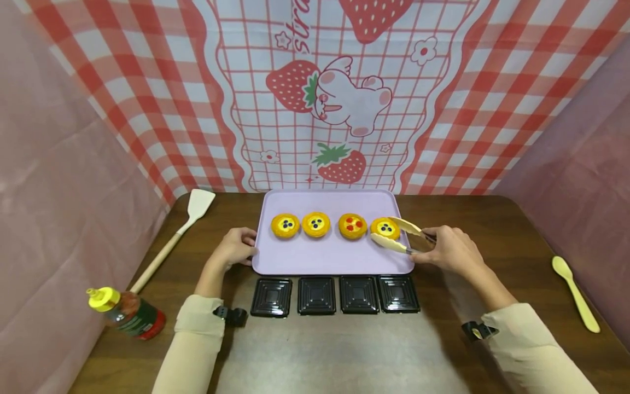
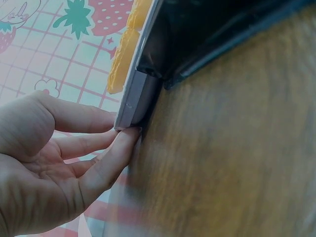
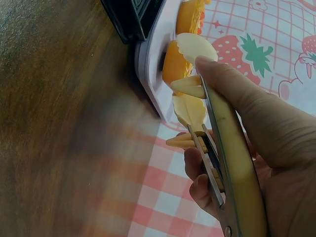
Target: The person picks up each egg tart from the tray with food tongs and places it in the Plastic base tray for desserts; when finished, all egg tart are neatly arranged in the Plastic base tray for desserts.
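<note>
A lilac tray (image 1: 330,260) carries several toy egg tarts in a row: two with blue dots on the left, a red-dotted tart (image 1: 353,226), and another blue-dotted tart (image 1: 385,227) on the right. My left hand (image 1: 235,247) pinches the tray's left edge between thumb and fingers, as the left wrist view shows. In my right hand (image 1: 453,249) I hold cream-tipped tongs (image 3: 232,148). Their two tips lie on either side of the rightmost tart; whether they press on it I cannot tell.
Several black square plastic containers (image 1: 271,297) line up before the tray, by a grey mat (image 1: 334,350). At left are a white spatula (image 1: 199,203) and a yellow-capped bottle (image 1: 133,314). A cream spoon (image 1: 576,293) lies at far right. A patterned cloth (image 1: 438,109) hangs behind.
</note>
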A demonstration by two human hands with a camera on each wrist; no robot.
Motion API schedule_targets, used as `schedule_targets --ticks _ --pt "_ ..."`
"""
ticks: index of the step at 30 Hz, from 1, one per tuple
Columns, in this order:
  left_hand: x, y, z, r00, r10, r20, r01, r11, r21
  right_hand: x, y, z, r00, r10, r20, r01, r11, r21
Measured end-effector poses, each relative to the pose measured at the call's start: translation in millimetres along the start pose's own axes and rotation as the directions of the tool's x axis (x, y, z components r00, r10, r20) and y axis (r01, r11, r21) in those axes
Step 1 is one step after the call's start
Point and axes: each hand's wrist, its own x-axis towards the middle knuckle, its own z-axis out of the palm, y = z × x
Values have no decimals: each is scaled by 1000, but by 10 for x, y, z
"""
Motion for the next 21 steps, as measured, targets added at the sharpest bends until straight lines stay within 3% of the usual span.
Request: schedule_targets --ticks 13,21 --pt "-6 15 14 1000 12 13 -12 1000 -8 -48 -3 -27 1000 5 9 -6 1000 15" --pt "-12 12 4 1000 8 7 -8 1000 -14 -76 -38 -124 999 -29 14 29 1000 9"
